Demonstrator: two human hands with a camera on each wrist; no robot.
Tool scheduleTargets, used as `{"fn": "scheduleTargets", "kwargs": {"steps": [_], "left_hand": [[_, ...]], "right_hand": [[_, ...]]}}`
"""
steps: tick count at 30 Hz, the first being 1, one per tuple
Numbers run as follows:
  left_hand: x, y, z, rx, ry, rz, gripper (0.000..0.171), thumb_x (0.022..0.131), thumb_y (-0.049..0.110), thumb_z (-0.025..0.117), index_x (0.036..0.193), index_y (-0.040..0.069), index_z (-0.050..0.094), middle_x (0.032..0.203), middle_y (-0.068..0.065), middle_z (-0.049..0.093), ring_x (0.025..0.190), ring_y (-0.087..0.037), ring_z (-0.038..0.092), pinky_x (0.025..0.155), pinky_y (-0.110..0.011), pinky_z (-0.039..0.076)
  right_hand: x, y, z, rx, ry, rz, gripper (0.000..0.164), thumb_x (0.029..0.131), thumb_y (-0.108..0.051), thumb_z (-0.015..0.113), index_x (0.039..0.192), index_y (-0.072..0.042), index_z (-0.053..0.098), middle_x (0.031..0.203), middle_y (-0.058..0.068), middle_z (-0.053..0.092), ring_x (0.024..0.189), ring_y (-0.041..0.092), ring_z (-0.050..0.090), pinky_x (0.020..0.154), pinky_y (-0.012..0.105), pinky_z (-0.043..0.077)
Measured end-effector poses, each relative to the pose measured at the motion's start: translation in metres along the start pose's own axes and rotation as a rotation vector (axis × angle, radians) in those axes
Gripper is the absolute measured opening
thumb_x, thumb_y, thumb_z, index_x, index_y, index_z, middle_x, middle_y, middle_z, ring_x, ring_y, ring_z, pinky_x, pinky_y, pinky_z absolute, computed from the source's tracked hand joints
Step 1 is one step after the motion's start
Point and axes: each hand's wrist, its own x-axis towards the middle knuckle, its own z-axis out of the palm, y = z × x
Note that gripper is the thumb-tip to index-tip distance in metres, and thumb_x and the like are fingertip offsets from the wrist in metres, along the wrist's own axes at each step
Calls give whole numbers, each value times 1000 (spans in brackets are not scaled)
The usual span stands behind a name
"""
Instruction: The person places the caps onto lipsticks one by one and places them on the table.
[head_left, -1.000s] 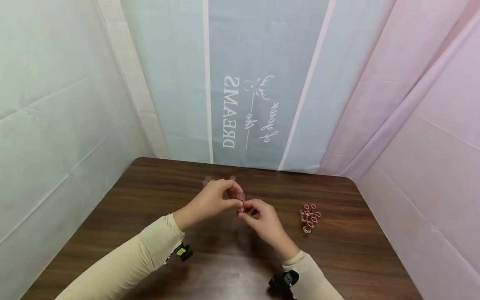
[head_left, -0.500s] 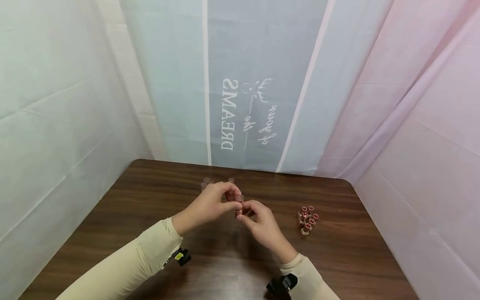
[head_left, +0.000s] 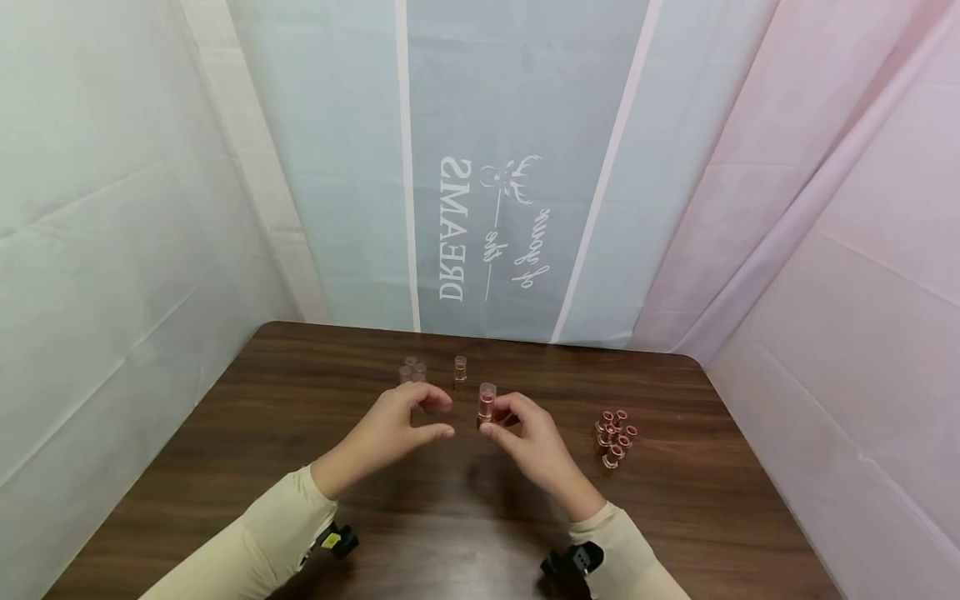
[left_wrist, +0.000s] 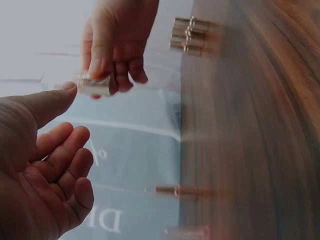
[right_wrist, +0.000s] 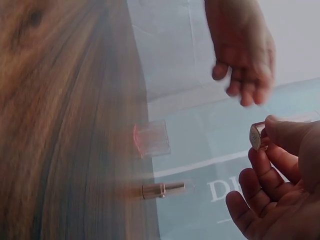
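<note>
My right hand pinches a rose-gold lipstick tube by its lower part between thumb and fingers, upright above the table. A clear cap sits over its top, with red showing inside. In the right wrist view the tube's round base faces out past the thumb. To the left of it, my left hand is apart from the tube, thumb and fingers spread with nothing between them. Another lipstick tube with a clear cap stands on the table behind the hands.
Several uncapped rose-gold tubes with red tops stand in a cluster to the right. Several clear caps are grouped behind my left hand. The brown wooden table ends at hanging cloth on the far side.
My left hand has let go of the clear cap and drawn back to the left, uncovering the standing capped tube. The right hand still holds its tube, nearly in place.
</note>
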Motion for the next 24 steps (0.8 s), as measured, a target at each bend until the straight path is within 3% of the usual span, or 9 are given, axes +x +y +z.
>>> {"fn": "scheduleTargets", "kwargs": {"steps": [6,11,18,24], "left_hand": [[-17,-17,-8,-19,28,-73,30,78,39,78,104,31,64,100,16,63,80,-11,56,65,-24,47],[-24,-23,-13,-47,44,-95,27,80,36,78,103,32,64,100,15,63,83,-12,59,63,-24,46],[-28,-32,-16,-84,51,-120,23,82,36,76,101,30,64,98,7,68,80,-9,60,62,-24,47],[-23,-45,-17,-77,74,-143,23,84,34,75,103,26,65,98,3,69,83,-8,61,65,-25,48]], "right_hand": [[3,9,-6,-68,42,32,23,83,-20,76,103,-17,65,93,-2,63,83,13,59,74,28,52],[6,17,-10,-87,52,38,18,85,-24,74,101,-20,65,90,-5,62,81,10,59,72,25,52],[7,33,7,-124,40,91,17,84,-16,75,98,-18,66,89,-8,64,81,8,60,70,23,52],[41,47,2,-176,28,153,14,84,-22,76,94,-20,66,88,-7,66,79,10,61,72,29,52]]}}
